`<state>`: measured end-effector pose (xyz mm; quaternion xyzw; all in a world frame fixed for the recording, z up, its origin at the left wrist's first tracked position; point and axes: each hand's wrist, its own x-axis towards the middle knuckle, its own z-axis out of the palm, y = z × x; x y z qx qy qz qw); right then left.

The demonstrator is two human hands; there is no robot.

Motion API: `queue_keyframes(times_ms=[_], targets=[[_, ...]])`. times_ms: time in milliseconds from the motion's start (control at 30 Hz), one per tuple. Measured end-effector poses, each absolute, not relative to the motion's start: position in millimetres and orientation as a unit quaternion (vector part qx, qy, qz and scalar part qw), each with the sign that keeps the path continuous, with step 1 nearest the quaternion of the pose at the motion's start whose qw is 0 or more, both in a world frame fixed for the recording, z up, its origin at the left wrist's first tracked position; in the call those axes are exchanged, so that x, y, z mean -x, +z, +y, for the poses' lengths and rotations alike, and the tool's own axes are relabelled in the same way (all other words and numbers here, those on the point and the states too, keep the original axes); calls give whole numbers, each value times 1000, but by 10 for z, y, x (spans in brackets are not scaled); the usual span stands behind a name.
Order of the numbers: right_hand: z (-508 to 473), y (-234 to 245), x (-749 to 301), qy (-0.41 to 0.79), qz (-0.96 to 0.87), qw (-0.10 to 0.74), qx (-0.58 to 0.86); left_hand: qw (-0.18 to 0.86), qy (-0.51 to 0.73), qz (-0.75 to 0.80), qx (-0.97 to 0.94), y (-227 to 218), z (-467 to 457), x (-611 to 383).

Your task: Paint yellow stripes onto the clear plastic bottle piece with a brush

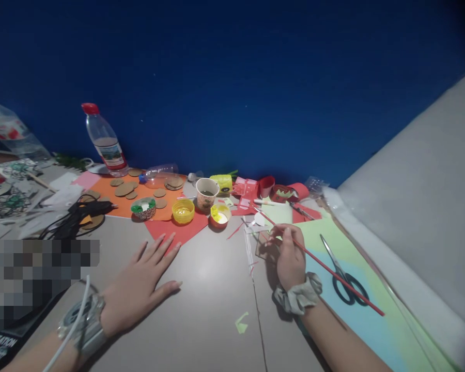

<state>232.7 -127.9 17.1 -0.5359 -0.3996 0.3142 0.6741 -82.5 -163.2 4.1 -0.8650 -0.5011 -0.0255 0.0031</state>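
Observation:
My left hand (141, 281) lies flat on the grey table (213, 289), fingers stretched out and holding nothing; a watch sits on its wrist. My right hand (290, 256) is closed in a pinch on a long thin red paintbrush (325, 266), whose tip points up-left toward a yellow-stained white paint dish (220, 215). A grey scrunchie circles the right wrist. Black-handled scissors (343, 279) lie just right of the right hand on pale green and blue paper (372, 320).
Along the back stand a paper cup (206, 193), a yellow lid (183, 211), a green-filled cup (143, 208), a red-capped bottle (104, 138), cardboard discs on orange paper (129, 188), red paper pieces (271, 192) and black cables (77, 217). A blue wall rises behind.

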Motion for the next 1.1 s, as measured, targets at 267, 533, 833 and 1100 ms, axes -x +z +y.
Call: queue_keyframes(times_ms=[267, 533, 833, 1100], targets=[[-1265, 138, -2340, 312, -403, 672, 538, 13, -25, -508, 861, -37, -1561, 947], [-1266, 154, -2329, 317, -396, 673, 538, 9, -35, -510, 859, -64, -1489, 942], [-1265, 139, -2331, 324, -388, 673, 541, -4, -37, -518, 854, -41, -1530, 874], [-1274, 163, -2315, 321, -396, 670, 539, -19, -39, -537, 843, -36, -1534, 690]])
